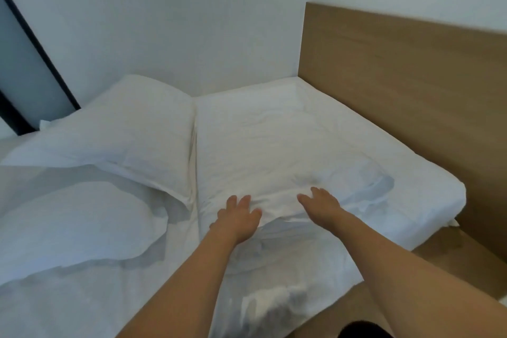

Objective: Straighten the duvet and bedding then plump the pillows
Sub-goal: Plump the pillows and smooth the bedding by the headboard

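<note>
Bare forearms reach out from under us, and at their ends our fingers lie straight and a little spread, holding nothing. Our left hand (238,218) rests flat on the near edge of a folded white layer of bedding (277,162), fingertips pointing toward the wall. Our right hand (321,204) lies just beside it on the same fold, palm down, fingers loose and extended. Neither hand pinches the cloth; both seem to press or smooth it.

Outward from the hands, this layer covers the head end of the mattress (428,200) and runs up to the wooden headboard (411,77) on the right. It is creased across the middle and lumpy near our fingers. To the left a pillow (131,123) lies against the wall, its case loose and flapping at the near edge. Nearer us on the left a second pillow (71,225) sits tilted on rumpled sheet.

We judge that we are in the straightening step, flattening the bedding at the head of the bed; the pillows look not yet plumped. Next, we would sweep both palms outward toward the headboard and the wall to push the creases out, then turn to the pillows.
</note>
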A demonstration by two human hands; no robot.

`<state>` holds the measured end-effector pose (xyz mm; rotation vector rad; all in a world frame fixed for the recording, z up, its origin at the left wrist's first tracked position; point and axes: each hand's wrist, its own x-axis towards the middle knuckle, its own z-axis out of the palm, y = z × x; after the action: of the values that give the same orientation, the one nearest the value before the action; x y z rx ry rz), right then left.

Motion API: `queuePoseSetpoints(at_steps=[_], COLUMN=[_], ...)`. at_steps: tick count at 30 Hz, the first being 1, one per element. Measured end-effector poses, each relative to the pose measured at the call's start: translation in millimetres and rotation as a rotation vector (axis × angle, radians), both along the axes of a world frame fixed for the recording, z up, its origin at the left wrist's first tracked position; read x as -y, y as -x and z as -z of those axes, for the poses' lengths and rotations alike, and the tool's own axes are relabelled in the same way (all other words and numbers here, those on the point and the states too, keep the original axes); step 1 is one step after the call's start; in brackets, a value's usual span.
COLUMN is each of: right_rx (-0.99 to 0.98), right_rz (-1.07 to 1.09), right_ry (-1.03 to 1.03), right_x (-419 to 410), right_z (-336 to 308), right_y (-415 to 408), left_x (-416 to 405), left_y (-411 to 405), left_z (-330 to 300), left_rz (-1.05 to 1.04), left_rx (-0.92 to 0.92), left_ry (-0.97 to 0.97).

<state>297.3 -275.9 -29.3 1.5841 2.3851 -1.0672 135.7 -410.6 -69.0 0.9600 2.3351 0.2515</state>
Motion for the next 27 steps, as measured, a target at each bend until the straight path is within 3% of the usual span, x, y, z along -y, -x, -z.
queuePoseSetpoints(at_steps=[4,7,11,14,18,22,27], right_rx=[-0.388,-0.653,-0.522,-0.566,-0.76,-0.786,-0.727], right_rz=[0.188,0.3,0.409,0.597,0.701,0.797,0.869], right_ry=[0.2,0.383,0.602,0.667,0.789,0.955,0.978], right_x=[23,49,59,31,3,1,-34], right_z=[-10,-13,-1,6,31,63,92], right_y=[-10,-35,-76,-85,-64,-37,-9], left_x=[1,9,31,37,21,-4,-37], left_y=[-22,-50,-97,-95,-81,-93,-84], left_z=[-10,2,14,14,34,51,60], left_rz=[-0.188,-0.581,-1.137,-1.386,-1.349,-1.282,-1.335], left_rx=[0.027,0.285,0.8,0.878,1.019,1.229,1.322], left_ry=[-0.222,-0.568,-0.727,-0.849,-0.841,-0.827,-0.79])
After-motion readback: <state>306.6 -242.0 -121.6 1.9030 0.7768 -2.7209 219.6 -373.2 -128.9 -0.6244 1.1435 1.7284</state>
